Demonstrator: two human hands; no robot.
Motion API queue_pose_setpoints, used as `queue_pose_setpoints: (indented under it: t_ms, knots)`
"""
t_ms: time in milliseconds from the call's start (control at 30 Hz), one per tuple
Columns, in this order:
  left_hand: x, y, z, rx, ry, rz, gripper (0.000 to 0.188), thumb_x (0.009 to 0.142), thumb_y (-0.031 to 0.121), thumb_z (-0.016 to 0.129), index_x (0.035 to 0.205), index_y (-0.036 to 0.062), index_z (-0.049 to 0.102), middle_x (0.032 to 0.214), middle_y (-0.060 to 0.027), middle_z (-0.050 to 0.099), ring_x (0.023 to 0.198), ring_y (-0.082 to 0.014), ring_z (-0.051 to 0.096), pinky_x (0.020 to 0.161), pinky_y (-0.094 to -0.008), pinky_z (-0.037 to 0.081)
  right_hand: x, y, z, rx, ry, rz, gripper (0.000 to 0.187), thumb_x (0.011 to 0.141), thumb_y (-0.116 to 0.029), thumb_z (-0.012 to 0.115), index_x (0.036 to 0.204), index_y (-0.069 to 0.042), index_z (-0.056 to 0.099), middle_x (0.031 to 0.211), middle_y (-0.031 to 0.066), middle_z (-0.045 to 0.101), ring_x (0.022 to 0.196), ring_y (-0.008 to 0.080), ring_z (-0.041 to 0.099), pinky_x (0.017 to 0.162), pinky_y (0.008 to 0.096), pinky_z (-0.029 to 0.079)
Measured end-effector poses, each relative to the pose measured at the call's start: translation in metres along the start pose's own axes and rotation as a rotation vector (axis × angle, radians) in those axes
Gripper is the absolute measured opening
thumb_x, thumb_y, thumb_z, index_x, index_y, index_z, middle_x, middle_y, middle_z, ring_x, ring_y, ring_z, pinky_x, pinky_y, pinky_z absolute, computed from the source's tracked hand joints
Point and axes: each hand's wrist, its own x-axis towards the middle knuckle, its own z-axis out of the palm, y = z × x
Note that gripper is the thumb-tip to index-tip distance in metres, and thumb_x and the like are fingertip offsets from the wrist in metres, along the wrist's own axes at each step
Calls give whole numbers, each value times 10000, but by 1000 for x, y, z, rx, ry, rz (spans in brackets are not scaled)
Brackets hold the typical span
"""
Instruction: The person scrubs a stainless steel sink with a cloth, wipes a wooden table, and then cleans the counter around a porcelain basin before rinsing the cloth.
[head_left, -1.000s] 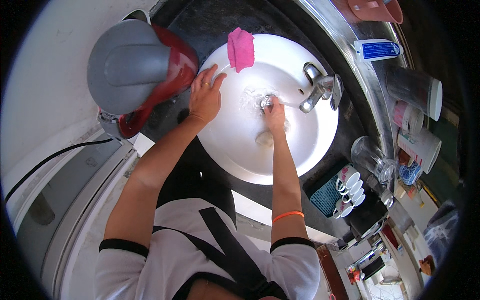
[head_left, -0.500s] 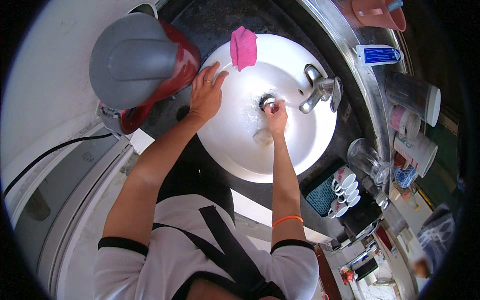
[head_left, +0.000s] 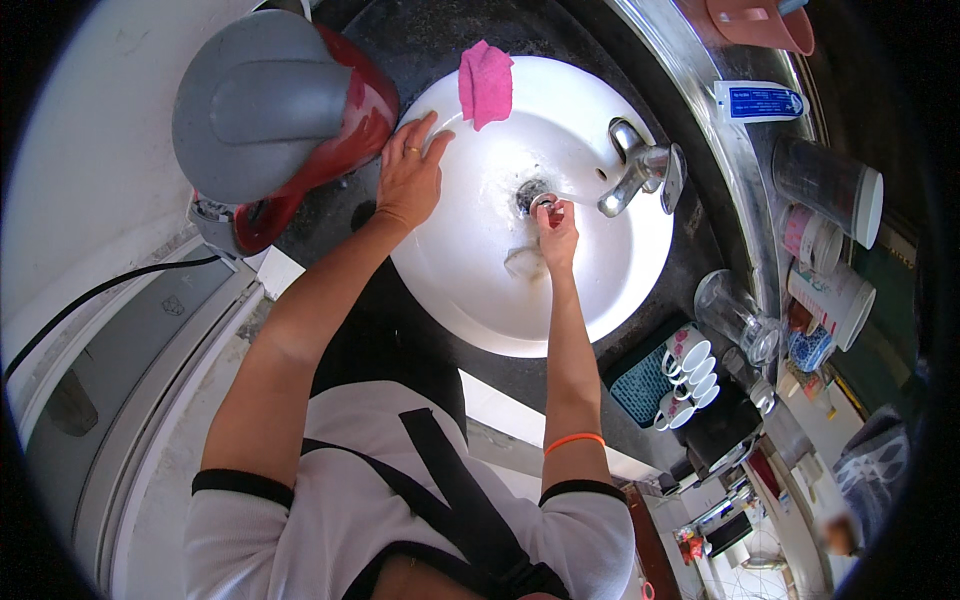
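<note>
My right hand [head_left: 558, 238] is closed around a small, round, shiny drain stopper [head_left: 543, 202], just beside the dark drain hole [head_left: 529, 192] of the white washbasin [head_left: 455, 290]. A thin stream of water from the chrome faucet [head_left: 632, 185] reaches it. My left hand [head_left: 409, 184] lies on the basin's left rim, fingers spread, holding nothing. Over the far rim hangs a pink cloth [head_left: 486, 86]. Near the drain, a pale, translucent patch [head_left: 525, 264] shows on the basin floor; I cannot tell what it is.
A red and grey electric kettle [head_left: 265, 110] stands close beside my left hand. To the right are a teal tray [head_left: 637, 392] with several white mugs [head_left: 688, 350], a glass pitcher [head_left: 728, 305], a toothpaste tube [head_left: 762, 102] and a pink cup [head_left: 762, 25].
My right hand has drawn the stopper slightly off the drain, which now shows more. My left hand remains on the rim. The whole view has shifted a little.
</note>
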Motion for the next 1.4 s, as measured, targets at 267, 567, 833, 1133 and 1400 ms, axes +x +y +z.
queue_pose_setpoints:
  t_ms: [267,567,833,1133,1400]
  knots:
    - [-1,1,0,8,-6,-15,414,735,34,541,1130,140,475,1314,-75,283,1168,-266,296,966,-394,264,-4,-14,-5,-142,10,132,280,702,-198,622,824,-34,431,682,88,581,618,180,567,632,302,458]
    - [-1,1,1,11,0,-15,406,734,26,537,1121,138,485,1313,-81,283,1165,-270,299,966,-395,264,-12,31,-26,442,78,275,137,783,-69,526,748,-49,394,655,39,490,530,102,469,481,240,426]
    - [0,1,3,18,-6,-14,407,735,26,538,1121,141,482,1319,-84,272,1168,-271,294,969,-395,261,-17,20,-30,509,52,276,130,803,-52,493,740,-57,380,607,33,468,485,94,441,459,241,418]
    - [0,1,1,22,-20,-15,397,740,32,540,1116,144,484,1321,-79,268,1170,-276,291,970,-398,262,-16,22,-27,560,64,265,141,808,-53,506,750,-61,377,609,25,476,485,86,440,431,223,375]
    - [0,2,0,22,-31,-16,396,735,38,556,1112,144,495,1320,-77,267,1172,-271,286,974,-393,263,4,31,-6,292,36,170,159,782,-102,550,769,-60,397,628,11,476,508,78,442,464,218,375]
